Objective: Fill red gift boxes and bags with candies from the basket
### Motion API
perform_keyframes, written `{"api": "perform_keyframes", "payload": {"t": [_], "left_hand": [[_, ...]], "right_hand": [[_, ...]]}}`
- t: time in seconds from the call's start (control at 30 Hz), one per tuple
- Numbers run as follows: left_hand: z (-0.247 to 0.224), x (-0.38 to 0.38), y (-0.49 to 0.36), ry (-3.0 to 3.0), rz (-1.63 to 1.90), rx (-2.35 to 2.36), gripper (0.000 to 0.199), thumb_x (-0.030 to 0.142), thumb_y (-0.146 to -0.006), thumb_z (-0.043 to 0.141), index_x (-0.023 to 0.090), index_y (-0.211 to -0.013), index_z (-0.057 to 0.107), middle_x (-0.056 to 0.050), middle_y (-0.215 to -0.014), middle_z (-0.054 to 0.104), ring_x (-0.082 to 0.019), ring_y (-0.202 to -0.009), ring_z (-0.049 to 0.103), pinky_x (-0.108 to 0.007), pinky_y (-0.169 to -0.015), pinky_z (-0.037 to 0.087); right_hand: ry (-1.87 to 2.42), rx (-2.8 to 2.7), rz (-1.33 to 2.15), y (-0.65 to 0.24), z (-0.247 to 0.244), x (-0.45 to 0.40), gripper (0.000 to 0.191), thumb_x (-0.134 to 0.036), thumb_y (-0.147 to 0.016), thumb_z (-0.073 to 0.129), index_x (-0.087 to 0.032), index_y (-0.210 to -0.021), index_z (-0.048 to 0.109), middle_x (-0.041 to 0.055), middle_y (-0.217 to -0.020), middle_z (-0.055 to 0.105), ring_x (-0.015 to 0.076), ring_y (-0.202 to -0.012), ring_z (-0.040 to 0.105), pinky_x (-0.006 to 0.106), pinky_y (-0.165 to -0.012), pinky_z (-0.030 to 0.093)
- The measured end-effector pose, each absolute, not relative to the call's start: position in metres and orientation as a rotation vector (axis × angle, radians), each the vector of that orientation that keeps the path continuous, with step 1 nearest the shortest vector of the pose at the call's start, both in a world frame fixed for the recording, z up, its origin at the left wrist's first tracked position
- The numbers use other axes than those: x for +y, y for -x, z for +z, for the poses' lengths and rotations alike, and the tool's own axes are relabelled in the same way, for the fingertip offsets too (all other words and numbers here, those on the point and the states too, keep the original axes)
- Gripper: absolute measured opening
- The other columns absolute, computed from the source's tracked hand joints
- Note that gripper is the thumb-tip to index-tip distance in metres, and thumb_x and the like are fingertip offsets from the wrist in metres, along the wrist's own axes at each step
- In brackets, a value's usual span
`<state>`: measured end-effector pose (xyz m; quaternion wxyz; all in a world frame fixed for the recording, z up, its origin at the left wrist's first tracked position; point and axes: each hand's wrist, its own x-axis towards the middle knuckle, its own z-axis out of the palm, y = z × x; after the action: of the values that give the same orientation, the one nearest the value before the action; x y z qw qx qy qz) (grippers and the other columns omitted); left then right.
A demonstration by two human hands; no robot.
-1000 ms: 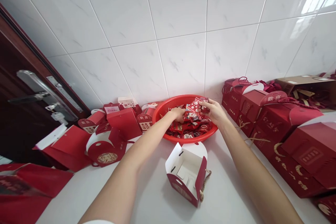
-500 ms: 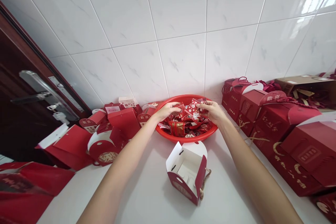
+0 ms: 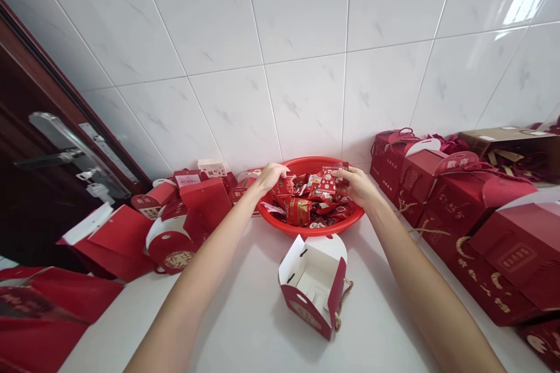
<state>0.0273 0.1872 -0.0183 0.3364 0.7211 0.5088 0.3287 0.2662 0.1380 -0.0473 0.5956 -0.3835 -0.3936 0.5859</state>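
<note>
Your right hand [image 3: 357,183] pinches a packet [image 3: 328,183], left hand [image 3: 272,176] curled, grip unclear, at a basket [image 3: 294,231] on a white table [image 3: 245,315] by a tiled wall [image 3: 306,99].

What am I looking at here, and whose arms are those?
No robot: these are a person's own bare arms, and every picture comes from one camera worn on their head, looking forward and down. On the white surface sits a red plastic basket of shiny wrapped packets. Nearer is an open dark-red cardboard box, white inside; more red boxes stand left and right. The right hand holds a white-spotted red packet. The left hand is at the basket's left side; its grip is unclear.
</note>
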Motion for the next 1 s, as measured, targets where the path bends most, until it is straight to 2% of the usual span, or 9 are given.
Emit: {"api": "perform_keyframes", "payload": {"t": [0.07,0.17,0.2,0.27,0.33,0.47,0.63,0.8,1.0], "left_hand": [[-0.015,0.191,-0.032,-1.941,0.727,1.323,0.026,0.031,-0.070,0.049,0.018,-0.062,0.070,-0.005,-0.077,0.072,-0.023,-0.091,0.064,-0.031,-0.084,0.049],[-0.019,0.192,-0.045,-2.017,0.396,1.339,0.019,0.035,-0.066,0.063,0.020,-0.058,0.071,-0.004,-0.064,0.070,-0.023,-0.075,0.065,-0.030,-0.071,0.050],[-0.022,0.192,-0.050,-2.033,0.264,1.356,0.015,0.034,-0.059,0.072,0.020,-0.056,0.071,-0.004,-0.059,0.068,-0.024,-0.069,0.064,-0.030,-0.066,0.049],[-0.029,0.191,-0.061,-2.059,0.035,1.397,0.021,0.029,-0.043,0.086,0.020,-0.055,0.071,-0.005,-0.057,0.067,-0.026,-0.064,0.064,-0.032,-0.061,0.049],[-0.034,0.190,-0.070,-2.098,-0.090,1.435,0.036,0.025,-0.034,0.090,0.021,-0.065,0.075,-0.007,-0.070,0.073,-0.031,-0.074,0.068,-0.034,-0.064,0.051],[-0.038,0.191,-0.084,-2.155,-0.236,1.506,0.055,0.034,-0.044,0.086,0.023,-0.097,0.077,-0.013,-0.111,0.075,-0.037,-0.098,0.067,-0.037,-0.076,0.053],[-0.037,0.187,-0.092,-2.174,-0.382,1.545,0.056,0.038,-0.059,0.079,0.020,-0.111,0.074,-0.013,-0.125,0.071,-0.033,-0.107,0.066,-0.032,-0.084,0.052],[-0.039,0.181,-0.089,-2.163,-0.308,1.489,0.034,0.033,-0.068,0.072,0.019,-0.098,0.077,-0.007,-0.112,0.075,-0.029,-0.104,0.066,-0.030,-0.085,0.051],[-0.043,0.183,-0.085,-2.046,-0.016,1.377,0.016,0.023,-0.064,0.071,0.017,-0.078,0.075,-0.003,-0.084,0.074,-0.022,-0.085,0.066,-0.027,-0.077,0.050]], "right_hand": [[0.891,-0.894,1.353,-0.266,-0.047,0.138,0.027,-0.025,-0.045,0.084,-0.018,-0.066,0.068,-0.0008,-0.066,0.067,0.0125,-0.061,0.057,0.025,-0.056,0.050],[0.893,-0.871,1.337,-0.266,-0.047,0.138,0.024,-0.026,-0.049,0.081,-0.019,-0.069,0.069,0.0008,-0.069,0.069,0.0138,-0.063,0.059,0.025,-0.054,0.049],[0.894,-0.867,1.334,-0.266,-0.046,0.138,0.023,-0.026,-0.050,0.080,-0.019,-0.069,0.070,0.0010,-0.070,0.070,0.0139,-0.063,0.059,0.025,-0.054,0.048],[0.898,-0.865,1.331,-0.266,-0.046,0.138,0.022,-0.026,-0.050,0.080,-0.019,-0.068,0.069,0.0009,-0.068,0.069,0.0138,-0.062,0.058,0.025,-0.053,0.048],[0.900,-0.868,1.332,-0.266,-0.047,0.139,0.022,-0.027,-0.050,0.081,-0.019,-0.067,0.068,0.0006,-0.065,0.067,0.0138,-0.061,0.058,0.025,-0.054,0.049],[0.890,-0.875,1.331,-0.267,-0.049,0.140,0.027,-0.027,-0.047,0.083,-0.019,-0.066,0.066,-0.0002,-0.065,0.067,0.0133,-0.061,0.058,0.025,-0.055,0.049],[0.885,-0.879,1.339,-0.267,-0.049,0.140,0.032,-0.028,-0.044,0.086,-0.018,-0.065,0.064,-0.0013,-0.063,0.066,0.0125,-0.060,0.057,0.025,-0.056,0.048],[0.887,-0.881,1.346,-0.266,-0.048,0.139,0.030,-0.028,-0.046,0.085,-0.019,-0.066,0.064,-0.0019,-0.063,0.065,0.0136,-0.060,0.059,0.027,-0.058,0.049],[0.886,-0.883,1.343,-0.267,-0.049,0.140,0.032,-0.027,-0.045,0.086,-0.019,-0.066,0.064,-0.0023,-0.061,0.064,0.0130,-0.059,0.059,0.027,-0.057,0.048]]}}
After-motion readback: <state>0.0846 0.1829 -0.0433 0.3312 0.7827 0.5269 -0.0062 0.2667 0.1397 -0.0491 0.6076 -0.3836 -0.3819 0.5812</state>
